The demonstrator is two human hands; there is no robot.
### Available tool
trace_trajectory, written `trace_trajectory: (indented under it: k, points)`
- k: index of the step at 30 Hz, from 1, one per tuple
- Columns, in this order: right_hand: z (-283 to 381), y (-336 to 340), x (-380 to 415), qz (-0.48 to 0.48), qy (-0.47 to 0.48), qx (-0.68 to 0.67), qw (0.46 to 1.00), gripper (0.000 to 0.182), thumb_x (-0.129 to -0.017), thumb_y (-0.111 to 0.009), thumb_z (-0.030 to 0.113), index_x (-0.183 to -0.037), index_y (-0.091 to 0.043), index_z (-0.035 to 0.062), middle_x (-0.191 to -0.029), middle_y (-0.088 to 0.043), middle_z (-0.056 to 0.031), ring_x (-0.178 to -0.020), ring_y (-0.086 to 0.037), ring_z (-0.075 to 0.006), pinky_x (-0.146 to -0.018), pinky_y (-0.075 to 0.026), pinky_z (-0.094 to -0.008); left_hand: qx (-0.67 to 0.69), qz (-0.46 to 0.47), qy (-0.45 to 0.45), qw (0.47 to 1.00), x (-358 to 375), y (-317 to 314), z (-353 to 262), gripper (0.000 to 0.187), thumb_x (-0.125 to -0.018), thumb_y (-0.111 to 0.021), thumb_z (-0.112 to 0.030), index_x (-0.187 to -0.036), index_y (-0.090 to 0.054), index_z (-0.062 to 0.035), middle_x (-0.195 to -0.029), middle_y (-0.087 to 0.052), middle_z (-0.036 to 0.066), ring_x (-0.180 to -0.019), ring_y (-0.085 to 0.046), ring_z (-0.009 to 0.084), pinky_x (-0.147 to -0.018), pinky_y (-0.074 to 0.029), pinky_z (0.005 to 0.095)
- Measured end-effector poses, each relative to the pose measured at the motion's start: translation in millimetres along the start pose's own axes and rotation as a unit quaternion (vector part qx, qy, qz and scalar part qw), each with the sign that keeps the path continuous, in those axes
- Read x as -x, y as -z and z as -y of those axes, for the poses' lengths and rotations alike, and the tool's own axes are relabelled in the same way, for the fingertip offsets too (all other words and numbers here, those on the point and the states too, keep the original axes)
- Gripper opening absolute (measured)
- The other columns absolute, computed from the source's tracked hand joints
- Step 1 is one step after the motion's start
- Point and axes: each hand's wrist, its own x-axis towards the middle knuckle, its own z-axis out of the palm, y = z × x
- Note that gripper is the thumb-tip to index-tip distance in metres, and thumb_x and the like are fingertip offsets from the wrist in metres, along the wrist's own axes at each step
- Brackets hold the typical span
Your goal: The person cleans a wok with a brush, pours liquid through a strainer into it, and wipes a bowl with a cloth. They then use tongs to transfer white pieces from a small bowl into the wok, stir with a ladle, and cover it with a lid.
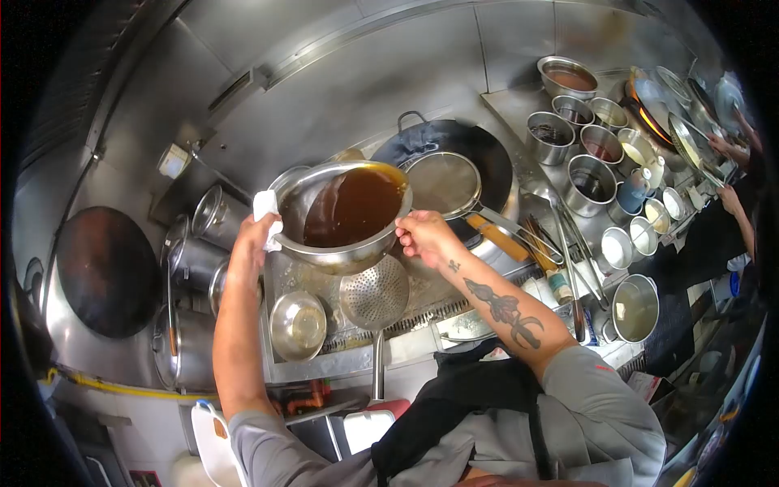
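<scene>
I hold a big metal bowl (345,260) up over the cooking counter, just on my side of the wok, with dark brown liquid (350,215) inside. The liquid gathers toward the bowl's right side and leaves the left inner wall bare, so I judge it is tipped a little that way. My left hand (257,235) is closed on the rim through a folded white cloth (265,209), probably to guard against heat or a slippery edge. My right hand (422,233) pinches the opposite rim with bent fingers, no cloth that I can see; gripping across from each other likely shares the weight and keeps the bowl steady. Just behind it, a round mesh strainer (445,183) lies over the dark wok (399,146), whose broad hollow would seem to suit catching drips. Nearer me, partly under the bowl in this view, a holed ladle (374,294) points its handle at my body, handy to grab, and a small bowl (298,327) sits beside it. Off to the right, sauce pots (591,183) stand close together, presumably to be within reach of the stove, with long tongs (573,272) lying nearer. Farther right, a co-worker's hand (733,203) is near a pan (690,144).
</scene>
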Motion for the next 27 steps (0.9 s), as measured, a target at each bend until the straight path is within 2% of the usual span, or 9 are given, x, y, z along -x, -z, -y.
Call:
trace_trajectory:
  k: [7, 19, 22, 27]
  points:
    - [7, 28, -9, 0.0, -0.026, -0.055, 0.998, 0.007, -0.085, -0.056, 0.006, -0.079, -0.052, 0.0031, -0.069, -0.052, -0.0025, -0.054, -0.045, -0.01, -0.044, -0.039, -0.0263, -0.047, 0.0, 0.001, 0.999, -24, -31, -24, 0.034, -0.071, -0.064, -0.013, -0.101, -0.059, 0.002, -0.081, -0.06, 0.008, -0.068, -0.057, 0.0201, -0.058, -0.045, 0.0352]
    - [-6, 53, -22, 0.018, -0.074, -0.113, 0.991, 0.007, -0.086, -0.057, 0.007, -0.08, -0.055, 0.0032, -0.069, -0.054, -0.0039, -0.056, -0.049, -0.0131, -0.049, -0.043, -0.0295, -0.116, 0.004, 0.002, 0.993, -27, -50, -42, 0.036, -0.072, -0.064, -0.013, -0.103, -0.058, 0.0051, -0.087, -0.063, 0.011, -0.073, -0.059, 0.0218, -0.062, -0.046, 0.0357]
    - [-6, 56, -23, 0.034, -0.077, -0.127, 0.988, 0.007, -0.086, -0.057, 0.007, -0.08, -0.055, 0.004, -0.069, -0.055, -0.0037, -0.057, -0.05, -0.0135, -0.051, -0.043, -0.0296, -0.135, -0.035, -0.012, 0.99, -11, -60, -58, 0.033, -0.069, -0.067, -0.016, -0.095, -0.062, 0.0051, -0.081, -0.064, 0.011, -0.069, -0.059, 0.0216, -0.06, -0.045, 0.0367]
    - [-9, 59, -24, 0.057, -0.08, -0.148, 0.984, 0.008, -0.085, -0.057, 0.007, -0.078, -0.055, 0.0046, -0.069, -0.054, -0.0031, -0.057, -0.05, -0.0134, -0.051, -0.044, -0.0293, -0.144, -0.022, -0.031, 0.989, -19, -59, -63, 0.031, -0.068, -0.066, -0.015, -0.09, -0.063, 0.0073, -0.078, -0.064, 0.012, -0.065, -0.06, 0.0223, -0.057, -0.045, 0.0372]
